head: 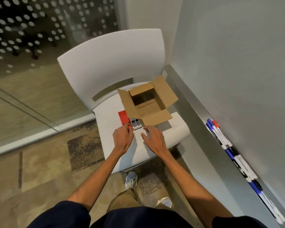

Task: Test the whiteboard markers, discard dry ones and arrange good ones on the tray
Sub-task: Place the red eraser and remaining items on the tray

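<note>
A red marker pack [124,119] with black-capped markers [135,123] in a white holder lies on the white chair seat [176,130], partly under a flap of the open cardboard box [146,102]. My left hand [123,137] pinches something small and red at the pack's near edge. My right hand [153,137] hovers beside it with fingers spread, holding nothing. Several blue, black and red markers [220,135] lie in a row on the whiteboard tray [192,102] along the right wall.
The whiteboard [237,63] fills the right side. A glass wall with a dot pattern [31,30] stands at the left. My shoes [131,178] are on the patterned carpet by the chair's front edge.
</note>
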`<move>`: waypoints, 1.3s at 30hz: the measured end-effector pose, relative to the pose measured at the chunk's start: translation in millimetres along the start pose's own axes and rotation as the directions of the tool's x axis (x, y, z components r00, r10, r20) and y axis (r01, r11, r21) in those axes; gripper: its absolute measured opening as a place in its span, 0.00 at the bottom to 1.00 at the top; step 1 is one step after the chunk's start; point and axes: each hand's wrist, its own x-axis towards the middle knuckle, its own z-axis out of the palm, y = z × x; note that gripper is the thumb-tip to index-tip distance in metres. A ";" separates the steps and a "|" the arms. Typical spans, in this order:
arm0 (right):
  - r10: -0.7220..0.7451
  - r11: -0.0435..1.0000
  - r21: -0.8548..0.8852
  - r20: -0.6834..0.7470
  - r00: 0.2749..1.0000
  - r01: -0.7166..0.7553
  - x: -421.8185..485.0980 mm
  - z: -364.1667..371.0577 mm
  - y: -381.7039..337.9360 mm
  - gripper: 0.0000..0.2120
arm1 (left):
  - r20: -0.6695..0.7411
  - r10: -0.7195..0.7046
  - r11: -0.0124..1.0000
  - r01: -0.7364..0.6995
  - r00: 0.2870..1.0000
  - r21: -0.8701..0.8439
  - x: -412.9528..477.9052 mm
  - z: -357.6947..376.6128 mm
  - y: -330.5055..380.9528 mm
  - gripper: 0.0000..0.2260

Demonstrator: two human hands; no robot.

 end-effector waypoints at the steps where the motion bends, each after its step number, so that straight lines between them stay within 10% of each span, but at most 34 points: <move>1: 0.005 1.000 0.004 -0.013 1.000 -0.005 3.1 7.5 -5.2 0.15 | 0.005 -0.010 1.000 0.010 1.000 0.000 5.3 -3.5 -8.0 0.08; 13: 0.182 0.963 -0.131 -0.332 0.925 -0.236 9.3 47.4 -24.6 0.03 | 0.187 0.002 1.000 0.001 0.982 -0.017 64.5 3.0 -67.3 0.06; 20: 0.039 0.988 -0.134 -0.240 0.970 -0.072 19.2 74.0 -45.7 0.03 | 0.226 0.041 0.998 -0.032 0.973 -0.046 84.5 11.0 -79.3 0.09; 34: 0.226 0.964 -0.125 -0.071 0.971 -0.234 78.9 124.1 -43.1 0.08 | 0.484 0.208 0.959 -0.274 0.850 0.068 120.8 13.5 -113.3 0.22; 39: 0.051 0.969 -0.220 -0.247 0.968 -0.108 82.8 149.3 -38.8 0.10 | 0.598 0.202 0.932 -0.340 0.776 0.125 130.6 15.9 -113.4 0.28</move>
